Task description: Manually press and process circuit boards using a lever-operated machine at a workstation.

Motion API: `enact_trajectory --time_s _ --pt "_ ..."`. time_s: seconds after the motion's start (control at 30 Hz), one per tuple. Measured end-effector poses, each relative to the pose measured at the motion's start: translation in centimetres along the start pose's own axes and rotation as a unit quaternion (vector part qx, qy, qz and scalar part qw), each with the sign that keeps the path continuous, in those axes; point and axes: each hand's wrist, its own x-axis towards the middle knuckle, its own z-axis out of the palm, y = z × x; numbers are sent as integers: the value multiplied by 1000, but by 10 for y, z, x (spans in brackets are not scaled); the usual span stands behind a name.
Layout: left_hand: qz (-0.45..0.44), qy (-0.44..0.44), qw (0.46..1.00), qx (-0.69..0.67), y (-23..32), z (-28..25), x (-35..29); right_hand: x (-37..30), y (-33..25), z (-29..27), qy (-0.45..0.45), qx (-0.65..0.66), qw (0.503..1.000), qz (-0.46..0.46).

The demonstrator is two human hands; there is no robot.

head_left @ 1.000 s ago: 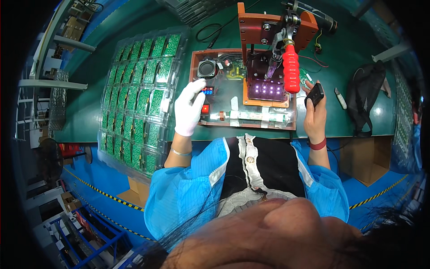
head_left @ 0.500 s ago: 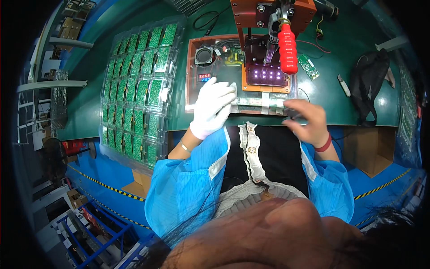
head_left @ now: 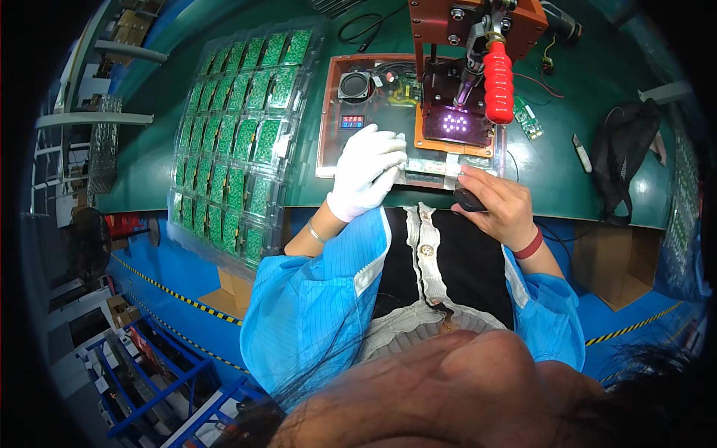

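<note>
The bare right hand (head_left: pixel 502 207), raised beside the fixture a second ago, is at the near edge of the clear-topped, reddish-framed box (head_left: pixel 326 123), fingers pinching a smooth black device (head_left: pixel 469 200). The left hand (head_left: pixel 366 173), in white fabric, lies over the box, fingers together; whether they grip anything, I cannot tell. Beyond, the glossy panel's (head_left: pixel 454 125) lights now cluster instead of forming rows, beside a ribbed red handle (head_left: pixel 498 84).

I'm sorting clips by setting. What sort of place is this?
Probably an electronics assembly or testing workshop: there are rows of green circuit boards, a clamping fixture with a red handle, and a lit digital display at the workbench.
</note>
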Motion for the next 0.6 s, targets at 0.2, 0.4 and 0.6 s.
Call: enact_trajectory --time_s 0.2,0.4,0.6 --pt "0 -22 1000 5 -1 1 -1 3 -4 -5 -30 -43 999 0" --pt "14 -40 999 -1 -6 5 -4 1 -4 -4 -32 -50 998 8" --pt "33 -74 997 19 -2 0 1 2 -3 -3 -21 -29 999 10"
